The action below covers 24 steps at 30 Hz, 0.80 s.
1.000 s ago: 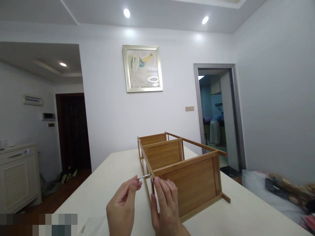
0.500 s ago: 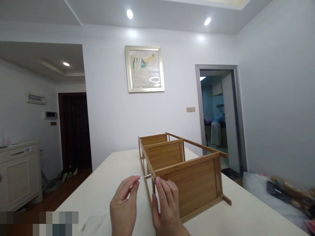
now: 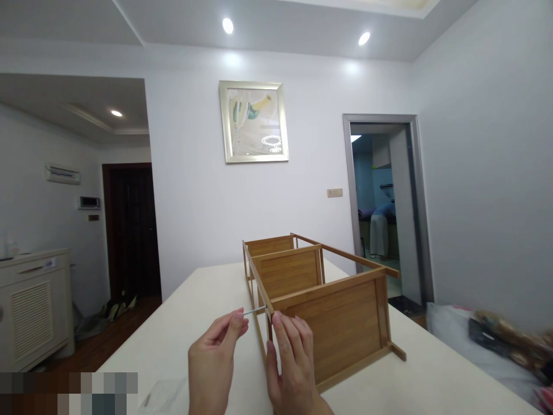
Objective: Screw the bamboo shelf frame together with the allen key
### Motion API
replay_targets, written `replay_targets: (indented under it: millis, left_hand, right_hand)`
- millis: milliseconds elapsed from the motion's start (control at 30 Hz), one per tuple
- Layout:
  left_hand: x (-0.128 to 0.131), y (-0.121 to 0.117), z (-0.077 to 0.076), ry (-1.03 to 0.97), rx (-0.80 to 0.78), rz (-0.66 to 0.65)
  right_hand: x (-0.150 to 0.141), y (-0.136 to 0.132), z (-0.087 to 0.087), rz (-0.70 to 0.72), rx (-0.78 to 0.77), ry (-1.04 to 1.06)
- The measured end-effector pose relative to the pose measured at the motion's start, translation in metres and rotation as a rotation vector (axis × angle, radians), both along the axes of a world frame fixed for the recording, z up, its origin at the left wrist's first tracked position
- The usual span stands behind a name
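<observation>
The left hand [image 3: 213, 363] pinches a thin metal key [image 3: 254, 311] between thumb and forefinger at its outer end; the grip is narrow and closed on the rod. The right hand [image 3: 294, 369] lies with fingers closed against the near corner of the rack [image 3: 328, 323], fingertips on the top of the corner post and thumb down its side.

The key runs from the left fingertips toward 3 o'clock and meets the corner post just beside the right forefinger (its tip is too small to see where it enters the wood). So the rod bridges the gap between the two hands, with the rack at 1 o'clock from the left grip.

The key looks stiff, light and smooth, likely to slip or roll between bare fingers, so a pinch near the free end gives the most turning leverage. The rack seems light slatted wood, stiff at the panels but probably springy along its thin rails; bracing it at the corner post, as the right hand does, looks the sound place to hold it.

The rack lies on its side on the white table [image 3: 194, 323], stretching away toward 12 o'clock. A clear bag [image 3: 162, 395] lies at 7 o'clock of the left hand, and a person [image 3: 380, 227] bends over in the far doorway at 2 o'clock.
</observation>
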<state>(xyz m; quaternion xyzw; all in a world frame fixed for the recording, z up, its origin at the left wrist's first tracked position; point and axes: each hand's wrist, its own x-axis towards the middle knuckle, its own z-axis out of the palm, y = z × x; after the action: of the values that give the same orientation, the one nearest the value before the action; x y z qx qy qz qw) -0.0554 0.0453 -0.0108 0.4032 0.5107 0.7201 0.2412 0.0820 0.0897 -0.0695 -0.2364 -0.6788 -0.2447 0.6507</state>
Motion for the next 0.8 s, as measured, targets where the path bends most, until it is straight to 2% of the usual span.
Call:
replay_targets:
  millis: [133, 267, 433, 533, 667, 800]
  left_hand:
    - [0.003, -0.001, 0.006, -0.034, 0.017, 0.027]
    - [0.004, 0.0, 0.006, -0.029, 0.112, 0.098]
    - [0.006, 0.001, 0.004, 0.161, 0.121, 0.218]
    - [0.008, 0.0, 0.004, 0.289, 0.196, 0.282]
    - [0.011, -0.002, 0.001, 0.354, 0.31, 0.281]
    - [0.012, -0.003, -0.003, 0.218, 0.294, 0.181]
  right_hand:
    - [0.0, 0.0, 0.0, -0.001, 0.009, -0.004]
    - [0.0, -0.001, -0.001, -0.003, 0.001, -0.002]
    - [0.0, -0.001, 0.0, -0.005, -0.004, 0.002]
    - [0.0, -0.001, 0.0, -0.01, 0.0, 0.002]
    - [0.001, -0.001, 0.0, -0.01, 0.002, 0.005]
    - [0.001, -0.001, 0.0, -0.009, 0.001, 0.003]
